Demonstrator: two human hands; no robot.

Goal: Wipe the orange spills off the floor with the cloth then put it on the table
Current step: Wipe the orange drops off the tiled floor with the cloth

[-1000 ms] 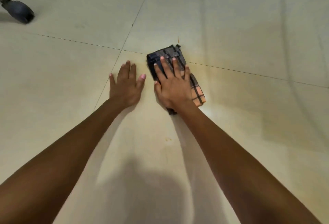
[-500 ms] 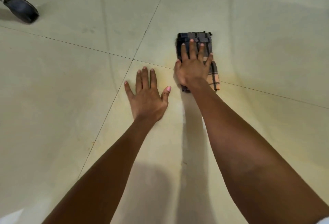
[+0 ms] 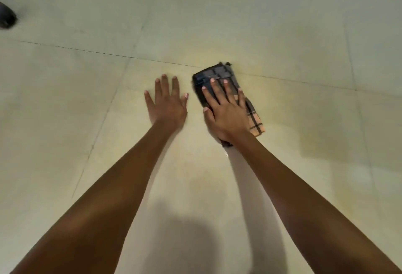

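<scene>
A folded checked cloth [image 3: 219, 75], dark grey at its far end and orange at its near end, lies flat on the pale tiled floor [image 3: 282, 34]. My right hand [image 3: 226, 110] presses down on it with straight, spread fingers, covering its middle. My left hand [image 3: 167, 104] lies flat on the bare tile just to the left of the cloth, fingers spread, not touching the cloth. A faint yellowish-orange tint shows on the tile around and to the right of the cloth [image 3: 280, 99]. No table is in view.
A dark rounded object [image 3: 6, 18] sits on the floor at the far left edge. Thin grout lines [image 3: 108, 54] cross the tiles ahead of my hands. My shadow falls on the floor between my forearms.
My right hand has drawn the cloth back toward me from its farther reach half a second ago. The cloth now lies level with my left hand, which stays flat on the tile.
</scene>
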